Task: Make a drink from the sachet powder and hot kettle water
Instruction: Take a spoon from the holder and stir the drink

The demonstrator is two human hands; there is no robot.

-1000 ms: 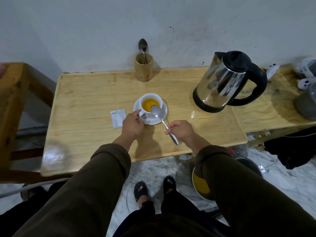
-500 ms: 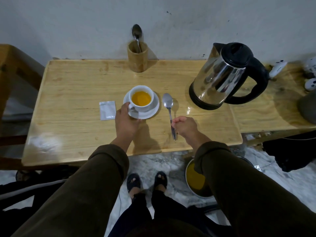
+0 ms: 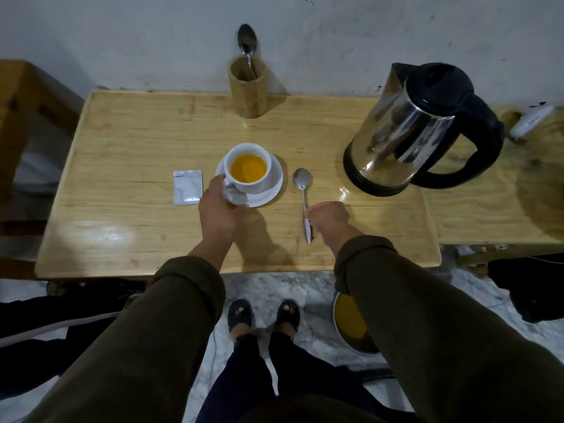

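Observation:
A white cup [image 3: 249, 169] full of orange drink stands on a white saucer [image 3: 271, 186] in the middle of the wooden table [image 3: 122, 166]. My left hand [image 3: 218, 210] grips the cup's handle and the saucer's near left edge. A metal spoon [image 3: 303, 193] lies flat on the table right of the saucer, bowl pointing away. My right hand [image 3: 328, 218] pinches its handle near the end. A torn silver sachet [image 3: 187, 191] lies flat left of the saucer. The steel kettle [image 3: 409, 132] with black lid and handle stands at the right.
A bamboo holder [image 3: 248, 87] with a second spoon [image 3: 247, 44] stands against the wall at the back. A lower wooden surface [image 3: 503, 184] adjoins the table on the right. On the floor, a bowl of orange liquid [image 3: 351, 325] sits beside my feet [image 3: 262, 315].
My right hand took the spoon off the cup and laid it on the table right of the saucer. My left hand stayed on the cup and saucer.

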